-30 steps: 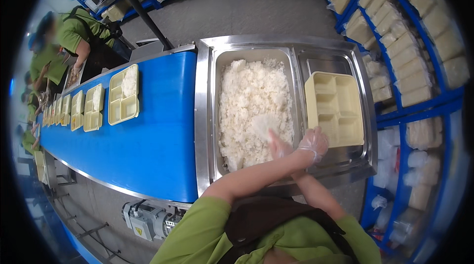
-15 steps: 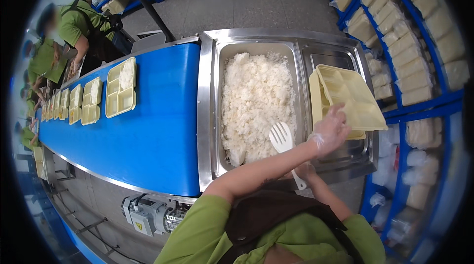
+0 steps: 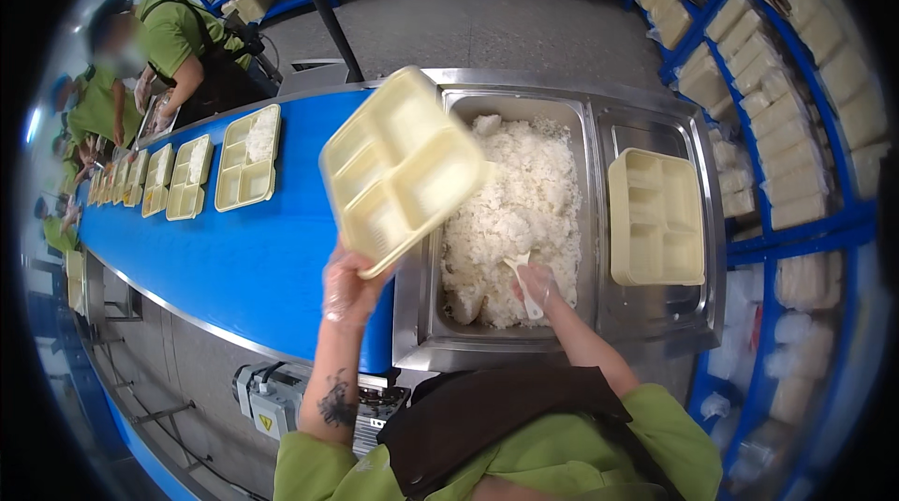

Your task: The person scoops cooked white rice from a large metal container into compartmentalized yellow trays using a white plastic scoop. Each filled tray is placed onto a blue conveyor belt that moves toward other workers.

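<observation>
My left hand, in a clear glove, grips the near corner of a pale yellow compartment tray. The tray is tilted in the air over the belt's right end and the rice pan's left rim. My right hand, gloved too, is wrapped round the handle of a white slotted serving spoon. Its head is sunk in the cooked rice that fills a deep steel pan. Right of the pan stands a stack of the same trays on the steel counter.
A blue conveyor belt runs off to the left, carrying a row of trays, the nearest tray with rice in one compartment. Co-workers in green shirts stand along its far side. Blue shelves with bagged stock line the right. A motor sits below the belt.
My left hand has lifted the top tray off the stack and carried it left, over the rice pan to the belt. My right hand has moved up and pushed the spoon into the rice.
</observation>
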